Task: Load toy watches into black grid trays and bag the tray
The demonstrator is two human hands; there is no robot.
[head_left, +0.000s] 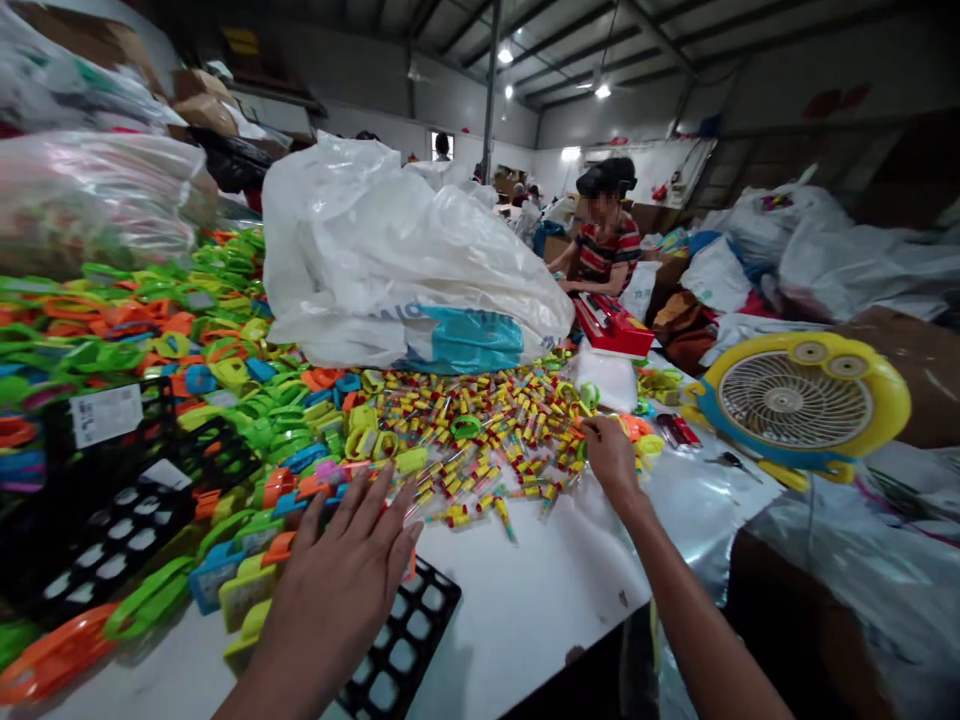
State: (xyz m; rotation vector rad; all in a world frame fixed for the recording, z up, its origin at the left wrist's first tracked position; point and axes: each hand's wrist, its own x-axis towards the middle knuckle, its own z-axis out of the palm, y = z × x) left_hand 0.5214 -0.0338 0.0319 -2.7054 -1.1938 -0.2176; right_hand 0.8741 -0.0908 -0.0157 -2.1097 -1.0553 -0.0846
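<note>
My left hand [351,555] is spread open, palm down, over a row of colourful plastic toy pieces that look like watches [251,590] and partly over a black tray with round-cornered holes [409,640]. Beyond its fingertips lies a heap of small clear tubes with yellow labels and red ends [480,430]. At the heap's right side my right hand [613,462] has its fingers curled together. Orange plastic pieces [637,428] lie beside it; what its fingers hold, if anything, is hidden.
A large white plastic bag [405,250] stands behind the heap. More black trays [112,540] and piled toy pieces [150,330] fill the left. A red box [615,325] and a yellow fan [799,400] stand to the right. A co-worker [607,235] sits beyond.
</note>
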